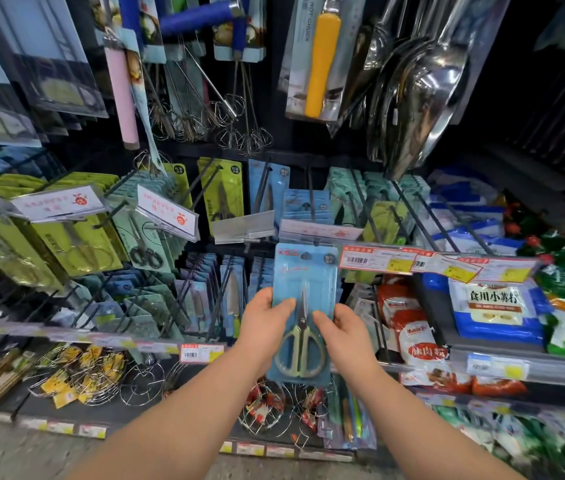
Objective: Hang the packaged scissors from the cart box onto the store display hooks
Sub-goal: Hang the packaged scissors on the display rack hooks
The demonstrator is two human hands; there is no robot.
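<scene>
I hold a blue blister pack of scissors (305, 282) upright in front of the display, its hang hole at the top just below a hook's price tag (319, 233). My left hand (265, 320) grips its left edge and my right hand (343, 332) grips its right edge, thumbs on the front. The scissors inside have pale handles pointing down. Behind it a display hook (311, 199) carries more blue scissor packs (303, 202). The cart box is out of view.
Green and teal scissor packs (76, 244) hang on hooks to the left. Whisks (239, 133) and steel scoops (423, 88) hang above. Food bags (495, 310) fill shelves at right. Wire racks (94, 375) lie on the bottom shelf.
</scene>
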